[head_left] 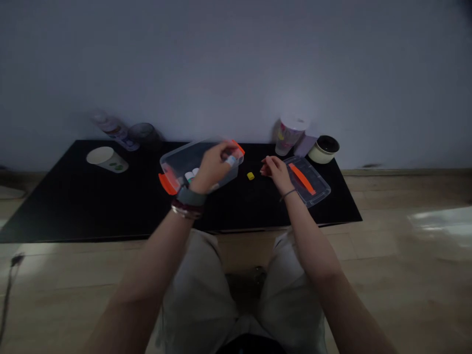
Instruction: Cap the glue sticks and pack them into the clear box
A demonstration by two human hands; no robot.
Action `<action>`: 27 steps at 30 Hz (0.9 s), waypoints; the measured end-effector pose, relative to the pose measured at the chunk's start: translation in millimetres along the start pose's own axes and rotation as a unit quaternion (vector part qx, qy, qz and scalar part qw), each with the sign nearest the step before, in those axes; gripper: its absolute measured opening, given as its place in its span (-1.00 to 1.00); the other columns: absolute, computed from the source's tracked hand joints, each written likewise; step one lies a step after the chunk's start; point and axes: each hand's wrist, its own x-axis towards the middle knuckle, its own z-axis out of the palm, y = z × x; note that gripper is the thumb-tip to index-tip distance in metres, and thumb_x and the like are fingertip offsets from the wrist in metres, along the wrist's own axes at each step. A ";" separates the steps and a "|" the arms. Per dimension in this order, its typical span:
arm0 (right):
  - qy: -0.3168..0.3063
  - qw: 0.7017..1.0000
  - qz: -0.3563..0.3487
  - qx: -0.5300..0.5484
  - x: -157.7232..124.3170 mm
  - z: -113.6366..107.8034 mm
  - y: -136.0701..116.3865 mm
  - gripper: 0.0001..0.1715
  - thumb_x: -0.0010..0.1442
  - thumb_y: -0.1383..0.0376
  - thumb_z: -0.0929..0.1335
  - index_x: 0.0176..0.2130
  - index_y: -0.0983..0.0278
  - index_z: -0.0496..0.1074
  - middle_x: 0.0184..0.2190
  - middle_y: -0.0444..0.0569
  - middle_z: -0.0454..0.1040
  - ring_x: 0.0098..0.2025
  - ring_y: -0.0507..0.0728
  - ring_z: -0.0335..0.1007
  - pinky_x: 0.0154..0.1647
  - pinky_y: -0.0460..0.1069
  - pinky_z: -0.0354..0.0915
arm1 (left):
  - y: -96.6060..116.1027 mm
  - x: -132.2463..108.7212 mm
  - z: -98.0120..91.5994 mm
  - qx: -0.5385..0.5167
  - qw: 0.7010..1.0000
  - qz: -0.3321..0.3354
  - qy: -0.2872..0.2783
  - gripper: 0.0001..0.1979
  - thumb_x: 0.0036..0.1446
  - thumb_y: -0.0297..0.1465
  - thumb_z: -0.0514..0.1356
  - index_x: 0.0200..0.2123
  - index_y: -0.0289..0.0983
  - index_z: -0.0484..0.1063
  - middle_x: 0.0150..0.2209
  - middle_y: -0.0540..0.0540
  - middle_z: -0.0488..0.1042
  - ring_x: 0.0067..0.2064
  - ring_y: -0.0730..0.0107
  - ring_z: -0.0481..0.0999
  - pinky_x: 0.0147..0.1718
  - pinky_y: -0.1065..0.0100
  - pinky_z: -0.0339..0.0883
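Note:
My left hand (214,164) hovers over a clear plastic box (180,162) with orange latches and is closed on a small white tube with a blue band (231,160). Small white items lie inside the box. My right hand (275,169) rests just right of a small yellow piece (250,175) on the black table (92,206); its fingers are curled together and whatever they hold is too small to name. The box's clear lid (308,184) with an orange handle lies right beside that hand.
A paper cup (106,158) lies on its side at the table's left. A tipped bottle (114,129) and a dark round container (142,132) sit by the wall. A lidded cup (289,133) and a cream bowl (323,149) stand at the back right.

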 end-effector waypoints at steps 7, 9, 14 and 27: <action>-0.060 0.892 -0.105 -0.435 1.0 7.3 21.2 -0.65 0.32 0.30 0.29 0.06 0.30 0.45 -0.09 0.11 0.48 -0.06 0.18 0.40 0.01 0.04 0.29 | -28.9 -46.7 68.8 -0.076 0.985 -0.042 -0.149 -0.74 0.13 -0.28 0.19 -0.15 -0.23 0.55 -0.20 -0.16 0.63 -0.22 0.18 0.60 -0.15 0.21 0.43; -0.108 0.846 -0.109 -0.511 0.8 17.0 27.2 -0.57 0.34 0.33 0.27 0.17 0.27 0.42 0.03 0.16 0.44 0.06 0.24 0.35 0.08 0.07 0.26 | -44.0 -48.4 74.3 -0.038 0.980 -0.062 -0.183 -0.75 0.08 -0.30 0.21 -0.17 -0.20 0.55 -0.20 -0.16 0.64 -0.19 0.14 0.61 -0.12 0.20 0.43; -0.137 0.780 -0.085 -0.605 6.0 39.9 41.8 -0.60 0.38 0.32 0.24 0.16 0.25 0.40 0.03 0.18 0.45 0.10 0.27 0.34 0.07 0.07 0.26 | -52.8 -43.3 71.1 -0.005 0.978 -0.091 -0.187 -0.70 0.12 -0.31 0.18 -0.10 -0.25 0.54 -0.13 -0.24 0.63 -0.08 0.04 0.61 -0.03 0.14 0.40; -0.139 0.966 -0.112 -0.187 -5.5 29.9 31.7 -0.61 0.20 0.22 0.39 -0.04 0.22 0.21 -0.22 -0.09 0.56 -0.30 0.03 0.52 -0.21 -0.04 0.41 | -44.9 -29.3 81.0 -0.254 0.906 -0.297 -0.165 -0.61 0.20 -0.03 0.21 -0.25 -0.27 0.46 -0.30 -0.15 0.60 -0.28 0.27 0.62 -0.35 0.37 0.39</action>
